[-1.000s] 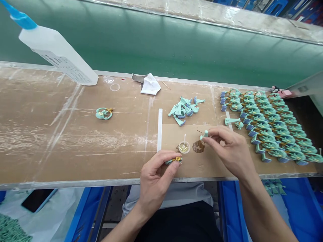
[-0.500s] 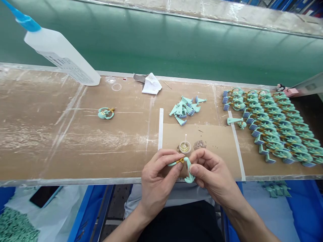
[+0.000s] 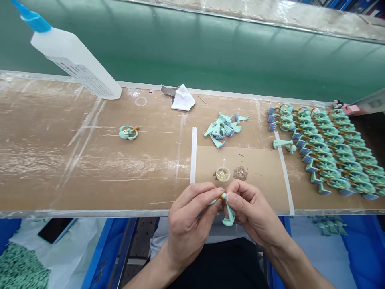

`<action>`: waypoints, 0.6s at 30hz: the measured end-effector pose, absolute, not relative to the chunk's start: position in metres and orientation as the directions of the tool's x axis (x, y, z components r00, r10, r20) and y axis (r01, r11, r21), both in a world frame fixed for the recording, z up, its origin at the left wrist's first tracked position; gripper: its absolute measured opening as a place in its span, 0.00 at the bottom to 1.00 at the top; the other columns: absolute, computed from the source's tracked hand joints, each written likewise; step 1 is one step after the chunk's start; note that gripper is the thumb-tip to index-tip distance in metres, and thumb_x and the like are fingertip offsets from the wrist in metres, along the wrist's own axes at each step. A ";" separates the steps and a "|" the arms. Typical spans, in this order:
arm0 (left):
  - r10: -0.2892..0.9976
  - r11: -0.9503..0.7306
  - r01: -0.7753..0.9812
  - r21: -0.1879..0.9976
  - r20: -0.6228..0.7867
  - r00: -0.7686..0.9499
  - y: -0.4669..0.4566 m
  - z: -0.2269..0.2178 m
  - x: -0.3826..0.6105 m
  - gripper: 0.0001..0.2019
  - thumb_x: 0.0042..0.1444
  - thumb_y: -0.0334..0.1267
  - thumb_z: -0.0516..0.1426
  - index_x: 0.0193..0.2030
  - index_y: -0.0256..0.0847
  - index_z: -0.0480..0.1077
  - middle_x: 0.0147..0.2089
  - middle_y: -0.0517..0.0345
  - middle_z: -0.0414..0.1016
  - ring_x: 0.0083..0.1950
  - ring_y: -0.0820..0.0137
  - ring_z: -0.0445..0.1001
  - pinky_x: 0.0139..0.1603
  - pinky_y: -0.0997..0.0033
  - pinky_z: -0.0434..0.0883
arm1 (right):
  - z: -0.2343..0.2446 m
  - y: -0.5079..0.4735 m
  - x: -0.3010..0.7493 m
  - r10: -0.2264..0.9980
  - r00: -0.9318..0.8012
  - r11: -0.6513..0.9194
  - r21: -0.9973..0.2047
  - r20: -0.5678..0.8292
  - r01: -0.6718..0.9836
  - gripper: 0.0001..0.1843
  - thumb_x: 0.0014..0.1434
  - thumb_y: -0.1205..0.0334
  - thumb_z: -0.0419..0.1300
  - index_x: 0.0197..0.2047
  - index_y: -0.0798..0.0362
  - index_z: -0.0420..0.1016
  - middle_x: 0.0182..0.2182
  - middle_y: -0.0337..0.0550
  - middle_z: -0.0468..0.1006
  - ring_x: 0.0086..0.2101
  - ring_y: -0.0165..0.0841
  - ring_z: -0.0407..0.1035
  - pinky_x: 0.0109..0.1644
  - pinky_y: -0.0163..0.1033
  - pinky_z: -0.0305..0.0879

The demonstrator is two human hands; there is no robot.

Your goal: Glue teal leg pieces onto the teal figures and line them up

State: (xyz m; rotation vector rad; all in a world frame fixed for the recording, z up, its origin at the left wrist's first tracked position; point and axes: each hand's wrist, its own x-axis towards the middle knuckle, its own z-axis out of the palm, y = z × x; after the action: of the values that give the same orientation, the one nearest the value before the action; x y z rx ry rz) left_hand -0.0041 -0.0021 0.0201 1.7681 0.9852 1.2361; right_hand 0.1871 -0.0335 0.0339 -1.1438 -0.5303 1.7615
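Note:
My left hand (image 3: 188, 218) and my right hand (image 3: 251, 208) meet at the front edge of the brown bench (image 3: 90, 160). Between their fingertips they pinch two small parts pressed together: a mint-green arm with a yellow band in the left and a mint-green leg piece (image 3: 228, 214) in the right, its foot hanging down. Just beyond the fingers stand a small glue cup with a stick (image 3: 223, 173) and a dried glue blob (image 3: 240, 173). A loose pile of green parts (image 3: 224, 128) lies further back.
Rows of finished green figures (image 3: 327, 148) fill the right of the bench. A single green ring-shaped piece (image 3: 128, 132) lies to the left, a white bottle with blue nozzle (image 3: 72, 60) leans at back left, and a white cloth (image 3: 182, 98) lies at the back. Blue bins sit below.
My right hand came back from the glue blob with the green leg piece and joined the part in my left hand; both hands now press the pieces together at the bench edge.

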 end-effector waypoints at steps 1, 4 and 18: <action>0.885 -0.441 0.184 0.878 0.392 0.250 -0.002 0.022 -0.006 0.18 0.73 0.20 0.69 0.60 0.48 0.88 0.54 0.55 0.90 0.51 0.67 0.89 0.56 0.70 0.85 | 0.035 -0.033 0.187 0.873 -0.149 -0.474 -0.735 -0.465 -0.484 0.28 0.68 0.40 0.84 0.36 0.51 0.77 0.23 0.32 0.73 0.24 0.24 0.53 0.29 0.33 0.50; 0.853 -0.498 0.206 0.842 0.433 0.293 0.000 0.027 -0.010 0.19 0.73 0.19 0.68 0.62 0.46 0.87 0.53 0.54 0.90 0.49 0.66 0.87 0.53 0.67 0.84 | 0.036 -0.032 0.185 0.865 -0.185 -0.490 -0.708 -0.466 -0.509 0.28 0.69 0.41 0.84 0.36 0.51 0.76 0.23 0.30 0.69 0.24 0.24 0.50 0.29 0.33 0.49; 0.824 -0.526 0.200 0.826 0.438 0.360 0.006 0.030 -0.021 0.16 0.73 0.19 0.69 0.60 0.41 0.86 0.53 0.54 0.89 0.50 0.69 0.86 0.53 0.73 0.83 | 0.036 -0.037 0.180 0.838 -0.223 -0.532 -0.654 -0.498 -0.538 0.29 0.68 0.42 0.84 0.36 0.50 0.74 0.21 0.27 0.63 0.24 0.24 0.48 0.28 0.32 0.47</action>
State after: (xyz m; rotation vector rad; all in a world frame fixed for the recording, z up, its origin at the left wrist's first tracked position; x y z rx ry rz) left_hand -0.0211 0.0060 0.0304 1.9422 0.8878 1.1694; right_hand 0.1802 -0.0368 0.0357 -1.0632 -0.4311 1.8835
